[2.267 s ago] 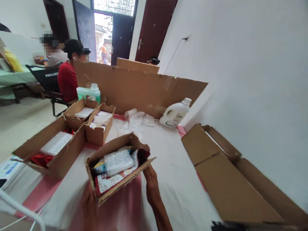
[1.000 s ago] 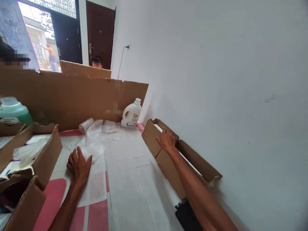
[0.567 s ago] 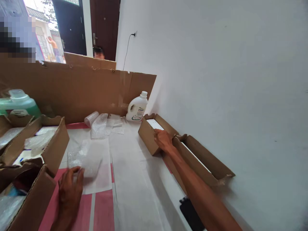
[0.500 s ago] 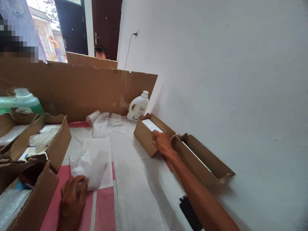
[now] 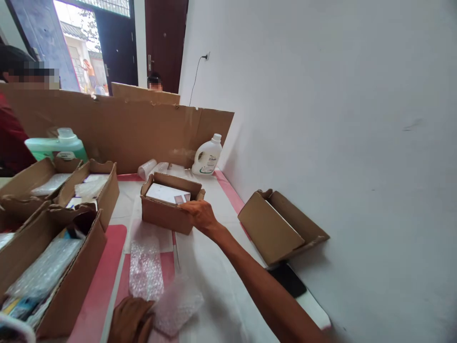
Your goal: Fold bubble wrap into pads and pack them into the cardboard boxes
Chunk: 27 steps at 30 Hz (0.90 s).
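My right hand [image 5: 202, 214] grips the near right end of an open cardboard box [image 5: 166, 219]. Inside that box lies a white, flat-topped item [image 5: 164, 193] with greyish squares at one end. At the bottom edge, the curled fingers of my left hand [image 5: 132, 318] hold the edge of a clear bubble wrap bag [image 5: 178, 307], which spreads out to the right. A strip of bubble wrap [image 5: 146, 269] lies just beyond this hand, on the pink and white table cover. More bubble wrap [image 5: 150, 169] sits behind the gripped box.
Several cardboard boxes [image 5: 74, 267] with bubble-wrapped goods stand at left. Another box [image 5: 267, 226] leans tilted by the wall, a black flat object [image 5: 288, 278] beside it. White [image 5: 209, 155] and green [image 5: 59, 146] jugs stand before a cardboard partition [image 5: 143, 124]. People are beyond it.
My right hand has brought the cardboard box left from beside the wall to the table's middle. My left hand and the bubble wrap bag have come nearer to me. The view has shifted left.
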### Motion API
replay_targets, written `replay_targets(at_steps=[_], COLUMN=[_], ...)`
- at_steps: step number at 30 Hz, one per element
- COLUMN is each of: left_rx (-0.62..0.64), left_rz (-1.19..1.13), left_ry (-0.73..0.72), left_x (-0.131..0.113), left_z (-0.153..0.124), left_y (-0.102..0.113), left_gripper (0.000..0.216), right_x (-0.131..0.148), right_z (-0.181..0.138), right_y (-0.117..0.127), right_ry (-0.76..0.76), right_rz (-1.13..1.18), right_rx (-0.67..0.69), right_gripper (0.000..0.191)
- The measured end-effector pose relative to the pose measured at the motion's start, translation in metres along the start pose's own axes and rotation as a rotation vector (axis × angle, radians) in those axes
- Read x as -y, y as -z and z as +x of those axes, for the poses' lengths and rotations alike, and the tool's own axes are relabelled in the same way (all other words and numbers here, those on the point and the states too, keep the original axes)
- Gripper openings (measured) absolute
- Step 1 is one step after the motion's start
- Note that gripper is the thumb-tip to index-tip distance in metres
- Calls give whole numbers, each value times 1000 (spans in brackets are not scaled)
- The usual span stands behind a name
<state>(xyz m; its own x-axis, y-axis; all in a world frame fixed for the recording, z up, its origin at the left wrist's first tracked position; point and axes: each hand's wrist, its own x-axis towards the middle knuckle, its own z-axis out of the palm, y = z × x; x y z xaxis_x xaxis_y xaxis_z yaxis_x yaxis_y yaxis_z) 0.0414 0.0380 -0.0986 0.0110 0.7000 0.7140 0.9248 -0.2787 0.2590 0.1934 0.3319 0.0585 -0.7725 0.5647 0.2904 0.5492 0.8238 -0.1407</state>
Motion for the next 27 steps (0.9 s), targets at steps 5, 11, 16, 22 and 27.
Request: replay_targets(at_steps=[5, 11, 16, 22, 27], left_rx=[-12, 66, 134, 178, 164], left_rz=[-7, -49, -94, -103, -63], left_ry=[-48, -44, -39, -68, -65], left_x=[-5, -17, -22, -20, -22], left_z=[18, 23, 23, 23, 12], left_y=[10, 21, 29, 36, 40], left_gripper=[15, 15, 24, 35, 39], right_x=[-7, -15, 21, 76, 87], right_z=[24, 33, -16, -129, -181], right_y=[3, 9, 18, -19, -51], right_ry=[-6, -39, 4, 128, -98], right_rz=[-3, 12, 84, 610, 824], right_rx=[14, 31, -213, 350, 452], right_gripper=[36, 25, 70, 57, 14])
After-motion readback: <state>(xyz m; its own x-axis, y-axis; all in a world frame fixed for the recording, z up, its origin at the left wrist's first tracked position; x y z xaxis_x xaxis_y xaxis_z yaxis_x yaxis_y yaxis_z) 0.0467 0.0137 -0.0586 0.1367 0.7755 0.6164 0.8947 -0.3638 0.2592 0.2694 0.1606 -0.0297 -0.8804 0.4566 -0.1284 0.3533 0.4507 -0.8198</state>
